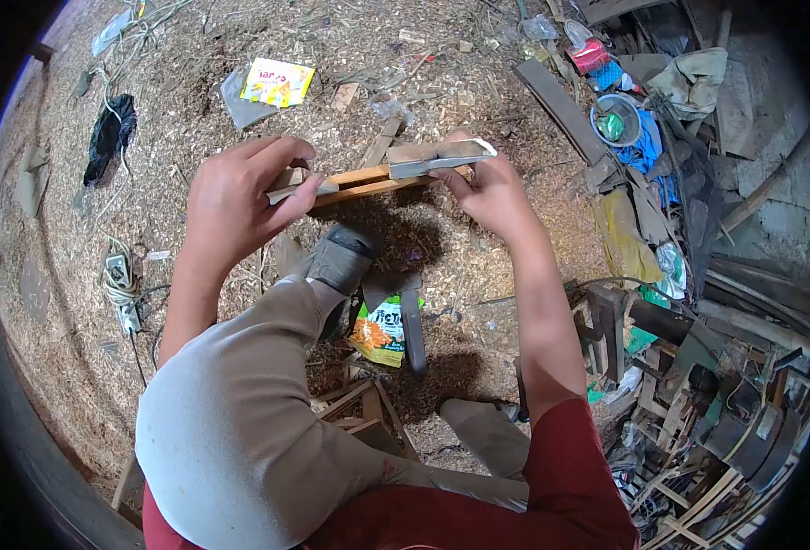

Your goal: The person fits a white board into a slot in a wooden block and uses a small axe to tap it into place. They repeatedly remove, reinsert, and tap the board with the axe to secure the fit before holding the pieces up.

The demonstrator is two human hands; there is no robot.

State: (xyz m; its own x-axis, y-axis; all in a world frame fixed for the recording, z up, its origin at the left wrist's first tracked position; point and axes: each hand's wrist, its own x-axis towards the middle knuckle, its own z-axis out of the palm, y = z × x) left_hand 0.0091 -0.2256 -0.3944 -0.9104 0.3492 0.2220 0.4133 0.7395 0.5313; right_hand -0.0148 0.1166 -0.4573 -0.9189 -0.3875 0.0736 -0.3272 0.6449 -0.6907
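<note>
Both hands hold a long orange-brown wooden piece (368, 183) across the view, above my raised leg. My left hand (249, 188) is closed on its left end, with a pale wood bit between thumb and fingers. At the other end, my right hand (483, 188) pinches the piece together with a flat block (437, 157) that has a light metallic-looking lower edge. What exactly the block is cannot be made out. A shoe (341, 259) lies below the wooden piece.
Wood shavings cover the ground (176, 110). A yellow packet (278, 82) lies ahead, a green packet (382, 330) beside a dark bar (412, 332). Cables and a power strip (119, 275) are at left. Planks, cloths and a bucket (616, 120) crowd the right.
</note>
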